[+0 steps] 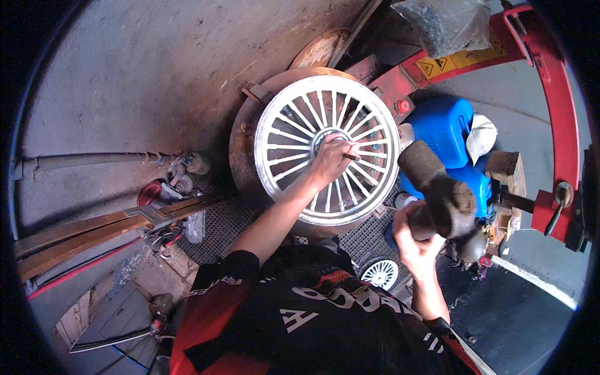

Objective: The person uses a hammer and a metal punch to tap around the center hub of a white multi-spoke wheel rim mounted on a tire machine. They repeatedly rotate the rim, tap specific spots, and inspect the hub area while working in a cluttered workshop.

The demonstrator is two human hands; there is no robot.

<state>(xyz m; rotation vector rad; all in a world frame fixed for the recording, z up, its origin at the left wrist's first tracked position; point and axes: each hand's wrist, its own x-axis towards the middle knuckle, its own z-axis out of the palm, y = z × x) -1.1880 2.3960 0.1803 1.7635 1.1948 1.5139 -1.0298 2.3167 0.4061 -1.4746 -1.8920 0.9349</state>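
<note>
The wall, left of and ahead of the person, is grey with brown stains. A red arm rises at the person's right and bends inward at the top. A dark grid mat shows around the foot of the rusty base. A blue jug stands right of the base, near a white bag.

The wheel lies on the base, directly in front of the person. Its rim and narrow spokes are white; rusty brown shows through the gaps. Its dark cap carries pale marks.

Beside the wheel, the right hand is curled around the lower end of a brown cylindrical part. The left hand, above the cap, pinches a short brown stick; from here I cannot tell whether its fingertips touch the cap.
</note>
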